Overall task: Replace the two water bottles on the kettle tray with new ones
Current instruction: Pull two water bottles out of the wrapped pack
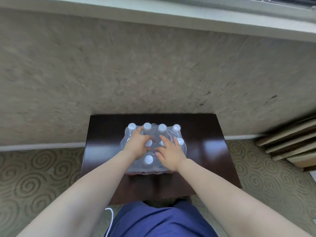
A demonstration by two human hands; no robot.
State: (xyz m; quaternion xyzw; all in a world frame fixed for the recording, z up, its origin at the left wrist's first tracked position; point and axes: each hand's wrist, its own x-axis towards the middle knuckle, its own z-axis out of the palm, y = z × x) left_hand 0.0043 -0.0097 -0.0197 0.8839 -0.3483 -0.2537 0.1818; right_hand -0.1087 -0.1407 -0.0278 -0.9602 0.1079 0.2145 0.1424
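Observation:
A shrink-wrapped pack of water bottles (168,132) with white caps stands on a small dark wooden table (205,146). Both my hands rest on top of the pack. My left hand (136,144) curls its fingers around a white-capped bottle (148,143) in the middle row, through or under the plastic film. My right hand (169,152) lies spread flat on the wrap beside it, fingers apart, over the right middle bottles. No kettle tray is in view.
The table stands against a beige textured wall (119,74) with a white baseboard (42,146). Patterned carpet (34,182) lies on both sides. Stacked wooden slats or drawers (290,144) sit at the right. A white sill (188,16) runs above.

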